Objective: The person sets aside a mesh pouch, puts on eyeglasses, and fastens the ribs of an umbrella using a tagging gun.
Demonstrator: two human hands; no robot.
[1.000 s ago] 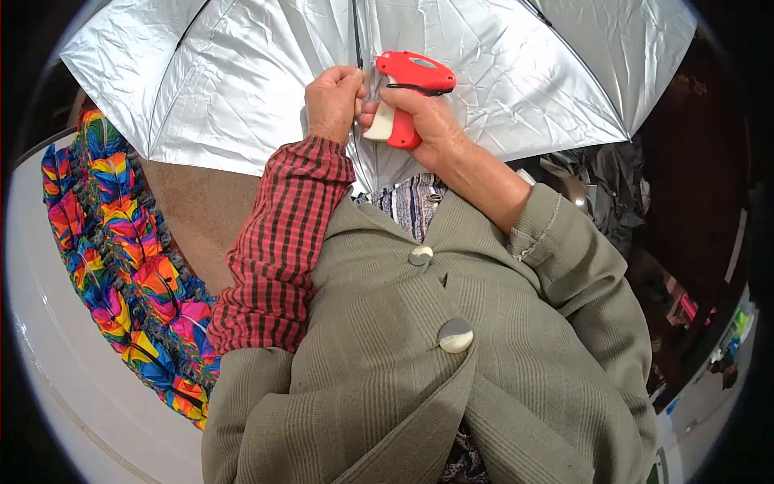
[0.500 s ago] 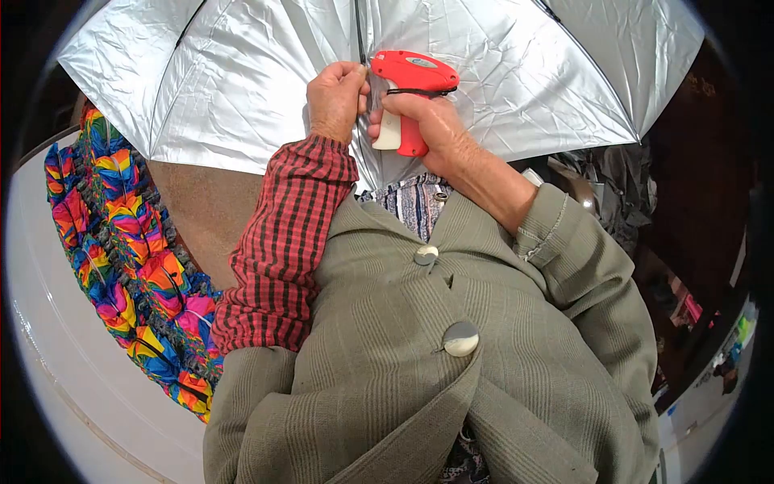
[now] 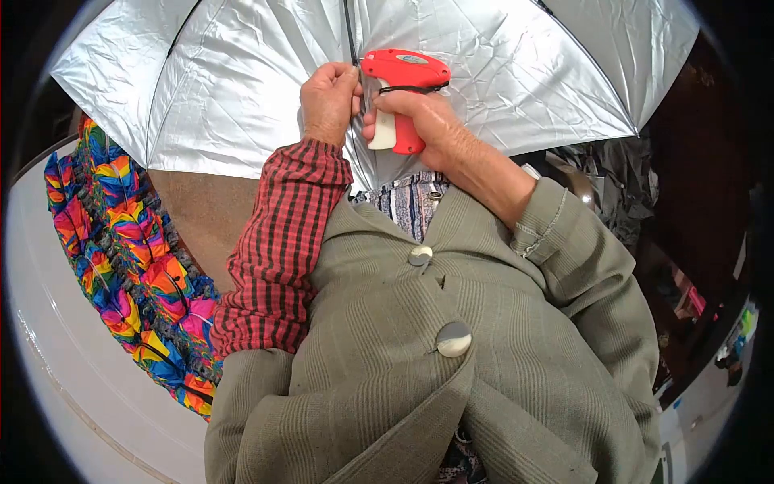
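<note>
My right hand (image 3: 419,115) is wrapped round the handle of a red tagging gun (image 3: 407,66) with a white trigger and a black cord looped about its body. The gun's nose points left, close beside a dark rib of the silver umbrella (image 3: 250,97). Left of that nose, my left hand (image 3: 329,101) is closed in a pinch at the rib and the silver cloth. What exactly lies between those fingertips is hidden. The umbrella is spread open, its inner side and ribs facing me.
Rainbow-coloured folded fabric pieces (image 3: 165,278) lie in rows at the left, over a white curved surface (image 3: 48,323). A brown panel (image 3: 205,206) shows under the umbrella's edge. Crumpled dark plastic (image 3: 625,189) sits at the right.
The whole view has shifted slightly, so the hands, tagging gun and umbrella all appear a little further left. Both grips look the same, with the gun's nose still at the rib.
</note>
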